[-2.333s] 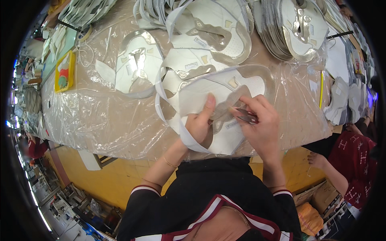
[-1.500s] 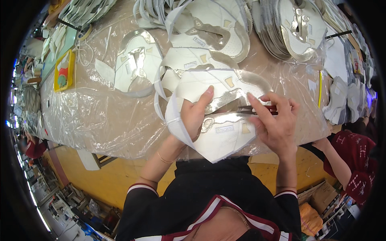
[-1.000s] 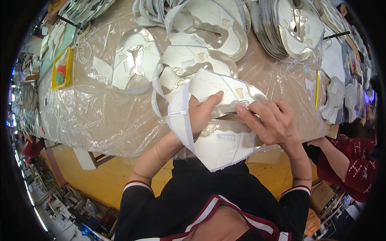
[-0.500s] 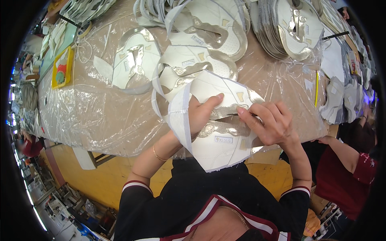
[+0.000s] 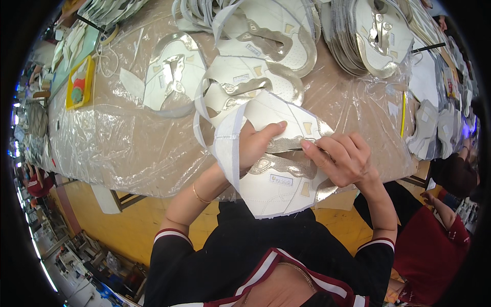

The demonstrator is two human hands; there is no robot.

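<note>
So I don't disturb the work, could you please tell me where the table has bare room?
The widest free patch of plastic-covered table lies between the yellow tray, the flat shoe piece and the left forearm. A smaller one lies between the right hand and the yellow strip. Stacked shoe pieces crowd the far edge; overlapping ones, the middle.

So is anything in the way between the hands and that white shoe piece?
Nothing that I can see. The left hand holds the shoe piece, and the right hand is right up at its silvery part.
</note>
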